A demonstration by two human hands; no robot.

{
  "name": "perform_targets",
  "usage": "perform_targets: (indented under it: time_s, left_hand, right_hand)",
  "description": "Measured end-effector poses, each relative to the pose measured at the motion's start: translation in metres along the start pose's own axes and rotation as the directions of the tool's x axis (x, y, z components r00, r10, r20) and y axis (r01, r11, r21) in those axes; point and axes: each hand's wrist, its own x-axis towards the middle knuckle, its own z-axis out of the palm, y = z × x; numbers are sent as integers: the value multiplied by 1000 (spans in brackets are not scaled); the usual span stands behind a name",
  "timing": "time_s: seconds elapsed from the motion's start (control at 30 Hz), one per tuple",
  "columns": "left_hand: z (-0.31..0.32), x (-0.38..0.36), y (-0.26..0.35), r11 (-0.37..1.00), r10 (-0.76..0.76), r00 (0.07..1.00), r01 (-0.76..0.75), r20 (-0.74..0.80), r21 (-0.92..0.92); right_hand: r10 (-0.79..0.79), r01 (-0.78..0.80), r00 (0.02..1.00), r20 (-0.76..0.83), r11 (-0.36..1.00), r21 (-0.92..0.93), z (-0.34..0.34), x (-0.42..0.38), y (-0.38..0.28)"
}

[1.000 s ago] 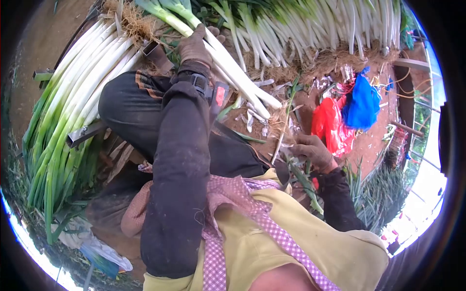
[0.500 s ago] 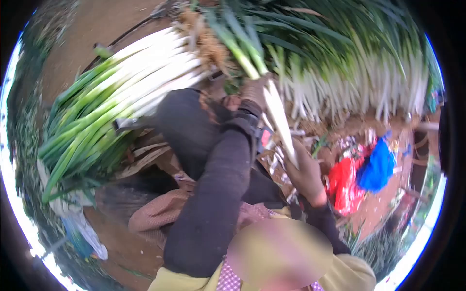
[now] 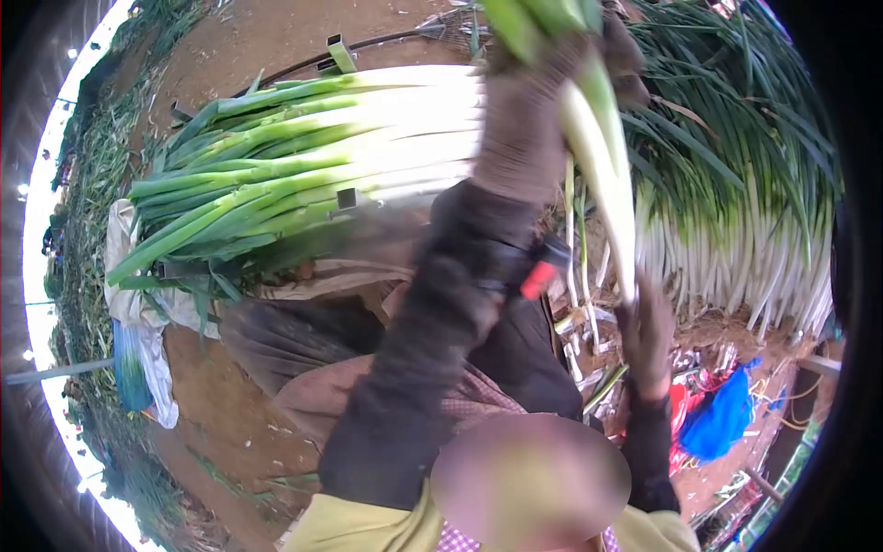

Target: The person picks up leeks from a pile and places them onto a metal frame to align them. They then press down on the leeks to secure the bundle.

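Observation:
My left hand (image 3: 538, 115), in a dirty glove, reaches forward across the middle and is closed around the upper part of a thick green onion (image 3: 600, 170), where white turns to green. The onion slants down to the right, and its leaves run out at the top edge. My right hand (image 3: 649, 331), also gloved, is closed at the onion's lower white end, partly hiding the tip. Left of my left hand lies a stack of thick green onions (image 3: 322, 152), white ends toward the hand. Right of the held onion is a large heap of uncleaned green onions (image 3: 736, 221).
Square metal posts (image 3: 340, 53) stand up around the stack. At right lie a blue bag (image 3: 720, 419) and a red bag (image 3: 679, 405) on littered soil. A white sack (image 3: 161, 322) is at the left. My bent legs (image 3: 524, 359) are below the arms.
My left hand has moved up and forward along with the onion and looks larger and blurred. My right hand has shifted right, staying at the lower end. The whole view has turned somewhat.

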Motion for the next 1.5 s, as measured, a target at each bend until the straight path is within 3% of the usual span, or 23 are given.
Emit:
perform_targets:
  time_s: [0.07, 0.13, 0.2, 0.23, 0.27, 0.33, 0.37, 0.4, 0.47, 0.5, 0.57, 0.6, 0.63, 0.7, 0.77, 0.9, 1.0, 1.03, 1.2, 1.3, 1.37, 1.47, 1.5]
  left_hand:
    - [-10, 2, 72, 961, 179, 979, -153, -97, 228]
    - [-23, 4, 134, 904, 316, 937, -251, -147, 346]
    - [-70, -10, 177, 866, 343, 924, -242, -169, 437]
    - [-89, -22, 187, 853, 353, 880, -163, -317, 496]
    - [-118, -40, 199, 868, 175, 873, 81, -455, 489]
    - [-184, -83, 223, 763, -160, 688, 541, -708, 353]
    - [-197, -97, 229, 649, -294, 522, 724, -800, 234]
    - [-195, -103, 231, 480, -150, 596, 741, -789, 469]
    - [-180, -113, 220, 14, 72, 752, 656, -655, 754]
    - [-164, -106, 212, -223, 224, 858, 507, -462, 833]
    - [-161, -88, 203, -711, 210, 971, 232, -115, 664]
    - [-167, -75, 200, -879, 125, 990, 84, 57, 470]
    - [-183, -66, 196, -927, 80, 992, 40, 93, 374]
    - [-214, -52, 181, -984, -18, 988, -45, 154, 171]
    - [-233, -42, 174, -979, -25, 1000, -25, 2, 201]
    - [-226, -43, 166, -980, -42, 996, -27, -73, 195]
    - [-213, -61, 158, -967, -61, 997, -48, -46, 250]
    - [-215, -63, 157, -962, -46, 999, -40, -16, 268]
    - [-216, -59, 155, -963, -26, 999, -33, 31, 266]
    - [-204, -48, 173, -958, -81, 971, -13, -226, 288]
    - [-190, -29, 195, -978, -109, 868, -6, -484, 210]
    - [-237, -31, 243, -983, -37, 931, 32, -364, 181]
    - [-237, -33, 260, -980, 8, 908, 89, -419, 175]
  right_hand:
    - [-228, 230, 967, -117, 973, 5, 0, 77, -21]
    - [-353, 350, 932, -83, 936, -48, 4, 146, -40]
    - [-553, 553, 816, -165, 832, -52, 33, 209, -49]
    - [-563, 559, 823, -77, 827, -69, 48, 234, -52]
    - [-567, 566, 824, 17, 820, -85, 64, 254, -55]
    - [-500, 526, 849, 170, 829, -190, 102, 281, -57]
    - [-458, 511, 855, 244, 824, -244, 119, 290, -58]
    - [-373, 459, 861, 345, 863, -212, 131, 297, -56]
    - [-390, 420, 888, 245, 904, -83, 148, 301, -43]
    - [-374, 404, 895, 243, 911, -87, 151, 302, -44]
    - [-326, 355, 918, 227, 930, -99, 149, 296, -46]
    - [-311, 340, 926, 217, 934, -114, 148, 295, -47]
    - [-293, 323, 933, 207, 937, -129, 147, 293, -50]
    - [-245, 286, 949, 199, 933, -217, 143, 290, -57]
    - [-184, 245, 962, 202, 906, -345, 146, 291, -71]
    - [-388, 386, 921, -29, 920, -66, 157, 296, -98]
    - [-409, 390, 911, 52, 897, 210, 183, 295, -67]
    - [-479, 463, 877, 30, 862, 206, 186, 298, -55]
    - [-334, 334, 942, -15, 941, 45, 202, 292, -69]
    - [-305, 305, 951, 46, 952, 4, 206, 293, -70]
    - [-321, 322, 947, 18, 946, -47, 209, 293, -72]
    - [-355, 352, 934, -26, 933, -75, 208, 294, -70]
    - [-358, 355, 934, -24, 932, -77, 207, 294, -71]
